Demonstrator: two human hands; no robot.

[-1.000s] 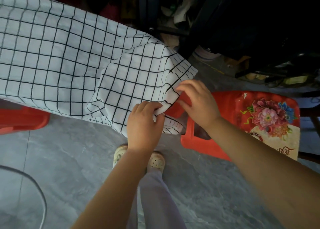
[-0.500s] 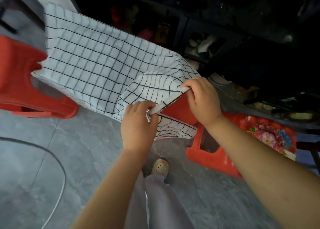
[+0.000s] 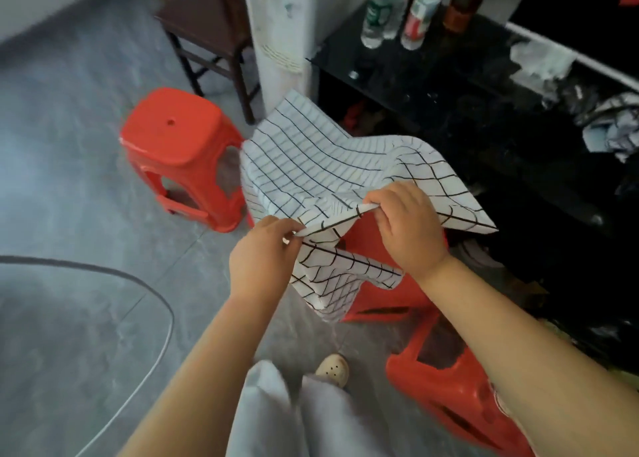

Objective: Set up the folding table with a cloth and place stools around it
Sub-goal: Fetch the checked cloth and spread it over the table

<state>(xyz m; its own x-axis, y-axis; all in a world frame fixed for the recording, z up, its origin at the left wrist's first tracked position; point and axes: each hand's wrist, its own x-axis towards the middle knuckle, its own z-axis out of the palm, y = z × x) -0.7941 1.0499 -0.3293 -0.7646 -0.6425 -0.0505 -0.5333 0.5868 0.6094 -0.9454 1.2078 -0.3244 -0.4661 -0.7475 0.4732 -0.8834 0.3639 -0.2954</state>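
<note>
We see the checked cloth [image 3: 328, 166] held up at the centre, its hem stretched between two hands set a little apart. The left hand [image 3: 262, 259] pinches the hem; the right hand [image 3: 408, 228], at its 2 o'clock, grips the same edge. One red stool [image 3: 176, 135] stands at 10 o'clock, a second stool [image 3: 380, 294] sits under the cloth, and a third stool [image 3: 446, 398] shows at 5 o'clock.

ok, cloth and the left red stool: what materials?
cloth: thin woven fabric, probably cotton or a blend; matte white with a black grid. It sags and creases softly where it is held.
left stool: moulded plastic, glossy red. It looks like a single piece with rounded edges, and light shines off the seat.
</note>
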